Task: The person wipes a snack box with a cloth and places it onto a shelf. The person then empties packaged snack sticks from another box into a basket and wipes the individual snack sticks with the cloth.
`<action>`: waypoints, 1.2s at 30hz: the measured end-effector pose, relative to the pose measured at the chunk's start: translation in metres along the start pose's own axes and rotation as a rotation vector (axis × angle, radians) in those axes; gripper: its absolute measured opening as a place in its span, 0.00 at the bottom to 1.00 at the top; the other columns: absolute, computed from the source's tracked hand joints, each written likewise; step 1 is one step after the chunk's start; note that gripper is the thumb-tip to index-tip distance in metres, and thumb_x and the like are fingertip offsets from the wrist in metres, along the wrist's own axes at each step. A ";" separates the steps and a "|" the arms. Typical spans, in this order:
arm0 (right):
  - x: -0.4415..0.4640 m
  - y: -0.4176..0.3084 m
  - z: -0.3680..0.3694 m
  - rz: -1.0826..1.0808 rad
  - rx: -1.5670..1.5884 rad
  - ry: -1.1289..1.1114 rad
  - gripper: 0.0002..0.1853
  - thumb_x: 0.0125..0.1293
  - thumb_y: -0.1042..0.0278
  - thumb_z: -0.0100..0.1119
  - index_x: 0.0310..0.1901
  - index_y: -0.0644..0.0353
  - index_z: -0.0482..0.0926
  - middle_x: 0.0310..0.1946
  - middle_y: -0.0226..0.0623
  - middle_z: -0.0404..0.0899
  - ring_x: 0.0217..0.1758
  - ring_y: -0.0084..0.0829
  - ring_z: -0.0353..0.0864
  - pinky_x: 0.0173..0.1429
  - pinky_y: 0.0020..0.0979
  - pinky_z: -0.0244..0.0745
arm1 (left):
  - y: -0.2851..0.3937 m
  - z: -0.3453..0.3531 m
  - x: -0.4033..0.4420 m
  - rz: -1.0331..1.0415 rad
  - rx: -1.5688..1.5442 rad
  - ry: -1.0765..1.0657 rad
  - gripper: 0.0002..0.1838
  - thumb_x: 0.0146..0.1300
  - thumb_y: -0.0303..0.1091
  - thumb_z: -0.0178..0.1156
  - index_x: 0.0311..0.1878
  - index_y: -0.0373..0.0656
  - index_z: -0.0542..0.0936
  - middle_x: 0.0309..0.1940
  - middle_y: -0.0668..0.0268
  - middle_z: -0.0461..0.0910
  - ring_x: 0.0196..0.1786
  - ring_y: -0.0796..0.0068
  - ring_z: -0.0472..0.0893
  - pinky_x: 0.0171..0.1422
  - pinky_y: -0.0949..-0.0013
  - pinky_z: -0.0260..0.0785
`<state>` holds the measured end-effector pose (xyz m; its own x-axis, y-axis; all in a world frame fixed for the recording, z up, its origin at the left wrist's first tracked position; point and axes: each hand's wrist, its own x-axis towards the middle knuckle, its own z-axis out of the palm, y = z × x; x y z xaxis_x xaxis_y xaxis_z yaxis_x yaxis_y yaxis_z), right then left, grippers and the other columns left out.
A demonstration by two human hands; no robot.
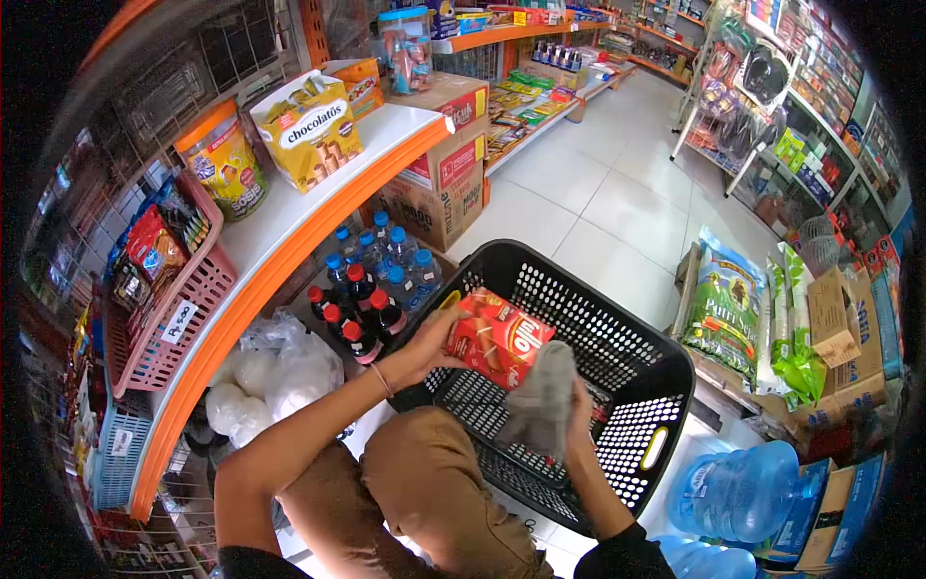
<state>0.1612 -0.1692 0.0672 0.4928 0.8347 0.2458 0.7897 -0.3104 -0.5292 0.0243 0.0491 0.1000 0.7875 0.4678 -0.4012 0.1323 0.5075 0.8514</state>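
A: In the head view, where do you have the red box (494,336)?

B: From my distant seat, I see it over the black basket (622,333), the left grip (424,345) pinching its left end. Its long axis slants from upper left to lower right, printed front up towards the camera.

A: And the right grip (579,415)?

B: Pinching a grey cloth (540,400) (limp, hanging over the basket too). The cloth covers the box's lower-right corner; whether they touch, I can't tell. The right fingertips are mostly hidden, and I can't make out what lies beneath.
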 end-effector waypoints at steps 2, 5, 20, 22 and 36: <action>-0.017 0.022 0.036 0.087 0.369 0.005 0.23 0.67 0.63 0.53 0.61 0.63 0.71 0.52 0.44 0.79 0.58 0.43 0.76 0.67 0.43 0.67 | -0.006 0.001 -0.001 -0.016 -0.017 -0.003 0.33 0.69 0.54 0.53 0.72 0.47 0.64 0.62 0.61 0.75 0.61 0.64 0.79 0.60 0.50 0.77; -0.034 0.039 0.074 0.143 0.674 -0.171 0.22 0.65 0.66 0.53 0.60 0.64 0.71 0.51 0.47 0.78 0.57 0.44 0.76 0.64 0.43 0.68 | -0.002 0.009 -0.004 -0.050 0.066 0.012 0.31 0.68 0.54 0.57 0.68 0.49 0.67 0.58 0.64 0.77 0.57 0.68 0.81 0.56 0.54 0.79; -0.051 0.053 0.075 -0.189 0.095 -0.394 0.28 0.61 0.64 0.58 0.63 0.63 0.69 0.59 0.52 0.73 0.64 0.55 0.69 0.69 0.49 0.63 | -0.011 0.063 -0.011 0.223 0.646 -0.242 0.41 0.61 0.58 0.69 0.61 0.36 0.63 0.54 0.53 0.74 0.58 0.67 0.76 0.62 0.66 0.70; -0.047 0.049 0.069 -0.161 0.126 -0.358 0.28 0.61 0.64 0.58 0.63 0.62 0.69 0.59 0.52 0.72 0.65 0.55 0.69 0.70 0.50 0.62 | -0.003 0.068 -0.025 0.100 0.570 -0.261 0.41 0.61 0.58 0.68 0.61 0.36 0.62 0.55 0.52 0.73 0.58 0.66 0.75 0.62 0.66 0.71; -0.035 0.061 0.042 -0.020 0.362 -0.432 0.31 0.63 0.61 0.57 0.66 0.61 0.66 0.63 0.52 0.69 0.68 0.53 0.65 0.72 0.51 0.58 | 0.003 0.046 -0.025 0.113 0.496 -0.437 0.45 0.68 0.56 0.61 0.74 0.37 0.52 0.65 0.51 0.65 0.66 0.64 0.71 0.61 0.57 0.76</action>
<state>0.1771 -0.1988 -0.0080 0.2245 0.9729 -0.0559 0.5842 -0.1802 -0.7913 0.0326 0.0059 0.1278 0.9703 0.1090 -0.2159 0.2138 0.0315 0.9764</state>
